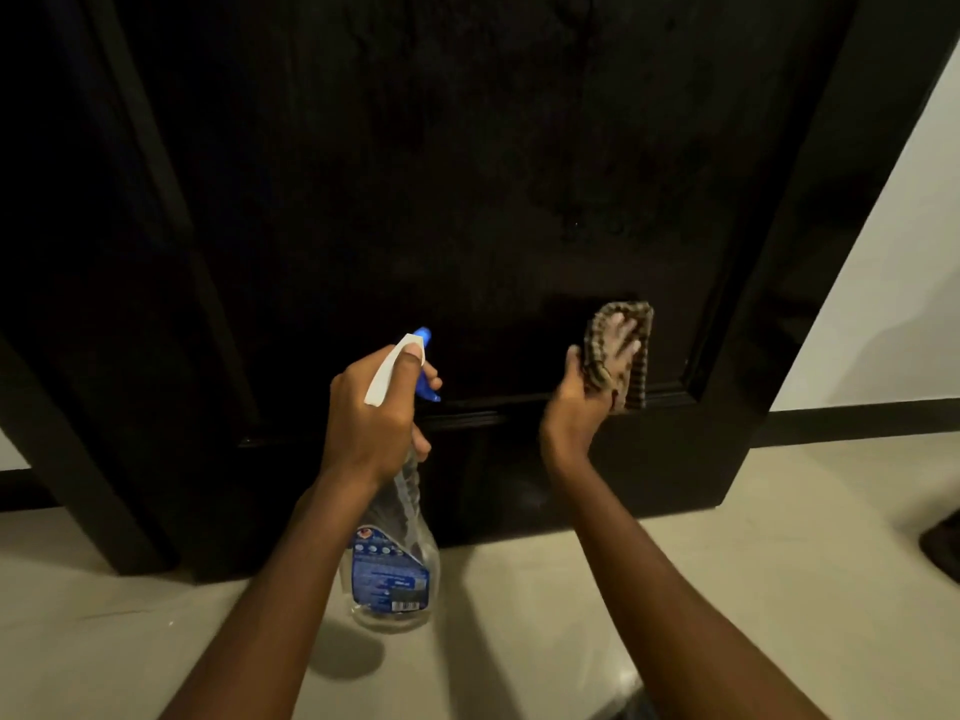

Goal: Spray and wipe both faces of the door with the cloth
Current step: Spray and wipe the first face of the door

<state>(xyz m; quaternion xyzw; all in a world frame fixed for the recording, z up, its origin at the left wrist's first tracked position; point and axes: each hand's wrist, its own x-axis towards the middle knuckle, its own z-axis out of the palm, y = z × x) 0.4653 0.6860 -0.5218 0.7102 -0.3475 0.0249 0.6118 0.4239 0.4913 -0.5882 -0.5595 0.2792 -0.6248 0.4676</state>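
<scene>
1. The door (467, 174) is very dark, almost black, and it fills most of what we see. It has a sunk panel with a raised edge running along the panel's bottom.
2. Our right hand (587, 392) is on the door, low down in the right corner of that panel. Its fingers (623, 337) lie straight and flat, not curled.
3. Under those fingers is the cloth (631, 379), brown with stripes. We press it flat on the door. Part of the cloth folds over the side of the hand and hangs down to the panel's raised edge.
4. Our left hand (371, 413) is in front of the door, left of the cloth and a little lower. It is closed tight round the neck of the spray bottle (395, 553).
5. The thumb lies on the bottle's white top and one finger is on the blue trigger. The blue tip points at the door.
6. The bottle is see-through with a blue label. It hangs in the air in front of the bottom of the door.
7. Below the door is a pale, shiny floor (727, 511).
8. To the right of the door is a white wall (909, 252) with a black skirting board (857, 420) at its foot.
9. Far right of the door, a dark thing (940, 548) lies on the floor. We cannot tell what it is.
</scene>
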